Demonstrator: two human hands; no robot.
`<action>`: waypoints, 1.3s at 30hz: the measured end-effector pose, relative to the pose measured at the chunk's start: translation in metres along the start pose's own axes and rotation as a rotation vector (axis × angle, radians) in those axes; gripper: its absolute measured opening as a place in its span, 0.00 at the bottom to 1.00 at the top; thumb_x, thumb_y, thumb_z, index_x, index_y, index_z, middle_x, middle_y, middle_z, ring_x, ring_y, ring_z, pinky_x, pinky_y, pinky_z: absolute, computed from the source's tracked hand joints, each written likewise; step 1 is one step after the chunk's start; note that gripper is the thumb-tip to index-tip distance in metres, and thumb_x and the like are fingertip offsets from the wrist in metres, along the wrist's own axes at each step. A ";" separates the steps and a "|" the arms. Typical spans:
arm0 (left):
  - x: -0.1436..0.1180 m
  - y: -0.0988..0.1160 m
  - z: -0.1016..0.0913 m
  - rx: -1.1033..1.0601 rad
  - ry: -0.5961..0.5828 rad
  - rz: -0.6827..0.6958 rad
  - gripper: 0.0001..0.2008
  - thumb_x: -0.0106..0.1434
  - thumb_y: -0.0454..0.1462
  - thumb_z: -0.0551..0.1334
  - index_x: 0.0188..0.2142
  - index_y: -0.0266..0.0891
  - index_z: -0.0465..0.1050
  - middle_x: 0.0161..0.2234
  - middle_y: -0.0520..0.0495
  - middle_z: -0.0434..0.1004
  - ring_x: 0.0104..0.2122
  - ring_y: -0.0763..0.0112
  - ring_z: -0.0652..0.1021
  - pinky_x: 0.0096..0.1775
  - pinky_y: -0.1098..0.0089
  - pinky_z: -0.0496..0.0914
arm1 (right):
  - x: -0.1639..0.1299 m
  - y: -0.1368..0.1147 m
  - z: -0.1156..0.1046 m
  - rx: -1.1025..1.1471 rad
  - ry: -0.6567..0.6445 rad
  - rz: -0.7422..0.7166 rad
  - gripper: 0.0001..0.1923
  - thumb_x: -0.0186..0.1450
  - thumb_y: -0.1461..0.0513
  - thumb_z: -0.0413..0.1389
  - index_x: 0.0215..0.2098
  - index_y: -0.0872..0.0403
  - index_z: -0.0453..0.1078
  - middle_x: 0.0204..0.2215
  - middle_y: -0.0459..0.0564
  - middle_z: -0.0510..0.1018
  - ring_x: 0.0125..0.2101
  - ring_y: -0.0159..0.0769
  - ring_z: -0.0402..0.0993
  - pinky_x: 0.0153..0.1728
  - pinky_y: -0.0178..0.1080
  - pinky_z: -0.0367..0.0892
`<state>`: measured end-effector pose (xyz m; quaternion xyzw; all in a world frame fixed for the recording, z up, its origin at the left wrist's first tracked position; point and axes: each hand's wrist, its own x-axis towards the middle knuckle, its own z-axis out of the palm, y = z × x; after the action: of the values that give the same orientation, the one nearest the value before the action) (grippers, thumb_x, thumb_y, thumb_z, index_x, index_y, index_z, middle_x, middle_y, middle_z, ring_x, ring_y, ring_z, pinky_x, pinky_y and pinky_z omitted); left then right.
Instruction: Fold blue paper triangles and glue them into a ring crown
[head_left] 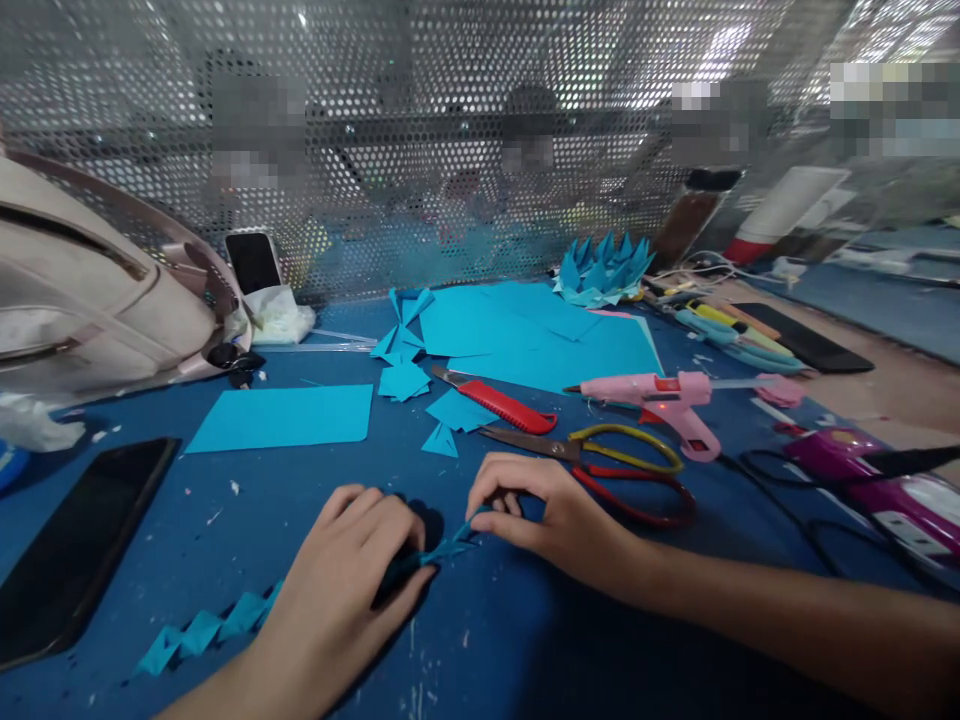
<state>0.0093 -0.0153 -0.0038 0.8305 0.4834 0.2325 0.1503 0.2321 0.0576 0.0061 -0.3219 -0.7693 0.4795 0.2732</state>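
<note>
A chain of folded blue paper (202,632) lies low across the table and runs beneath my left wrist. My left hand (367,550) is closed around its other end, thumb below and fingers curled over it. From there the strip comes out toward my right hand (525,500), whose thumb and forefinger pinch its tip. Just beyond my right hand are scissors (585,450) with one yellow and one red handle. A red utility knife (510,405) and a small folded paper triangle (441,440) lie past my fingers.
A pink glue gun (652,395) rests at right, its cable leading toward a purple power strip (877,490). Blue sheets (517,320) and a pointed paper ring (604,270) lie at the back. A dark phone (82,540) and a bag (90,290) are at left, before a perforated metal screen (420,200).
</note>
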 end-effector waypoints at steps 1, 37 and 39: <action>0.000 0.000 0.000 -0.007 0.014 0.010 0.05 0.68 0.31 0.58 0.36 0.42 0.62 0.34 0.52 0.72 0.34 0.64 0.70 0.42 0.61 0.59 | 0.000 0.000 0.000 -0.012 -0.005 -0.008 0.03 0.63 0.64 0.62 0.31 0.55 0.75 0.29 0.45 0.75 0.27 0.29 0.66 0.28 0.32 0.62; 0.007 -0.004 -0.002 0.139 0.098 0.105 0.08 0.66 0.35 0.62 0.46 0.43 0.71 0.43 0.48 0.77 0.41 0.62 0.75 0.44 0.60 0.64 | 0.001 0.008 0.003 -0.252 -0.076 -0.107 0.02 0.63 0.66 0.61 0.34 0.54 0.73 0.29 0.46 0.76 0.30 0.32 0.70 0.33 0.34 0.64; 0.007 -0.007 -0.001 0.207 0.127 0.220 0.06 0.68 0.34 0.60 0.44 0.41 0.72 0.41 0.48 0.78 0.39 0.63 0.76 0.44 0.60 0.64 | 0.002 0.008 0.003 -0.270 -0.073 -0.099 0.02 0.63 0.66 0.60 0.33 0.54 0.73 0.29 0.46 0.76 0.30 0.32 0.69 0.32 0.34 0.64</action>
<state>0.0066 -0.0061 -0.0043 0.8731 0.4193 0.2485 0.0069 0.2305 0.0596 -0.0025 -0.2997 -0.8512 0.3689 0.2226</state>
